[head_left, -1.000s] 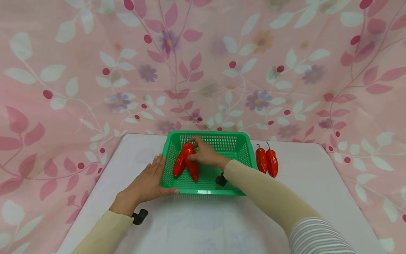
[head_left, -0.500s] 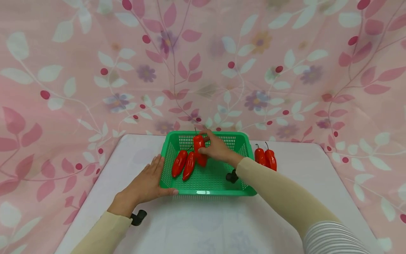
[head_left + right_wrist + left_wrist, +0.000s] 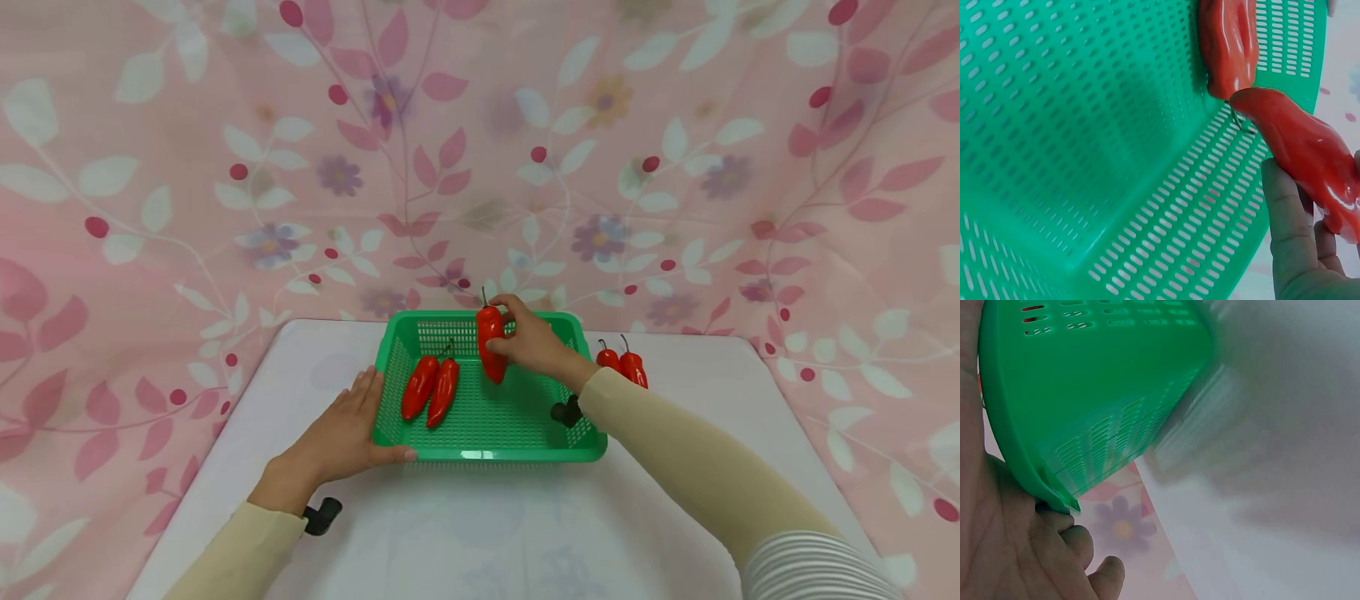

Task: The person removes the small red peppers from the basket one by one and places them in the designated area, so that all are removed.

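Over the far side of the green basket (image 3: pixel 498 455), my right hand (image 3: pixel 531 340) grips a red pepper (image 3: pixel 491 343) between thumb and fingers, its stem pointing up. The right wrist view shows this pepper's tapered tip hanging over the basket, with fingers (image 3: pixel 1291 219) along its side. Two more red peppers (image 3: pixel 420 388) lie side by side at the left of the basket floor. My left hand (image 3: pixel 337 437) rests spread at the basket's left front corner, thumb along the front rim. In the left wrist view its fingers (image 3: pixel 1075 547) lie against the rim.
Two red peppers (image 3: pixel 633 368) lie on the white table (image 3: pixel 697 417) right of the basket, partly hidden by the right forearm. Pink floral cloth (image 3: pixel 480 167) hangs behind the table. A small black device (image 3: pixel 322 517) sits at each wrist.
My right hand has lifted the pepper off the other two in the basket and carried it to the right and up. The left hand has stayed at the basket's corner.
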Demonstrator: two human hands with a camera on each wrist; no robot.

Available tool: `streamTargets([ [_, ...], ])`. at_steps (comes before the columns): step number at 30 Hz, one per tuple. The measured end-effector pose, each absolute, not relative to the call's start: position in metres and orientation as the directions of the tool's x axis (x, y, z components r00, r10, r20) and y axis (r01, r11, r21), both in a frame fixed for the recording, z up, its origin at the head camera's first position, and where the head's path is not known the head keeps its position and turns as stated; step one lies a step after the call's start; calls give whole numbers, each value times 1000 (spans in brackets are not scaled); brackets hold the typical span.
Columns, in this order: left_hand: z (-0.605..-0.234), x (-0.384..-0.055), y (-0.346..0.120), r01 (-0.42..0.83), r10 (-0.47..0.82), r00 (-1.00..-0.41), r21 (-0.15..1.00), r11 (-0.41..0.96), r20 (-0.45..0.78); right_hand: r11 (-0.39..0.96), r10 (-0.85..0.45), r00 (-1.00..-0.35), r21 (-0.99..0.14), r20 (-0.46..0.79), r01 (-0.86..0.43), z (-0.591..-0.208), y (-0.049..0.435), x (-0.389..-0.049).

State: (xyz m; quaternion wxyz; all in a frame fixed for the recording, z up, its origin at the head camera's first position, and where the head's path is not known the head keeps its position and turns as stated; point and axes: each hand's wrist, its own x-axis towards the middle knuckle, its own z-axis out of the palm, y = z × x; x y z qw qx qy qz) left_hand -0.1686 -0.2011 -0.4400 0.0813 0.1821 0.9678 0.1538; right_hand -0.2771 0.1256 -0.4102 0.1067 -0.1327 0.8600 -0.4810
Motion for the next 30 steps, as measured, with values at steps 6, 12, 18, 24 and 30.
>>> streamTargets([
  [6, -441, -169, -203, 327, 376, -921, 322, 889, -104, 502, -319, -946, -856, -52, -122, -402, 137, -274],
  [12, -441, -170, -202, 333, 379, -920, 313, 890, -100, 485, -311, -949, -868, -57, -106, -394, 153, -269],
  [18, -438, -169, -201, 338, 384, -918, 310, 889, -101, 523, -286, -957, -845, -51, -111, -387, 171, -264],
  [24, -436, -169, -201, 355, 392, -915, 269, 895, -94, 548, -243, -968, -832, -58, -88, -384, 191, -261],
  [30, -435, -169, -201, 365, 400, -912, 260, 894, -92, 543, -225, -973, -836, -56, -78, -382, 209, -258],
])
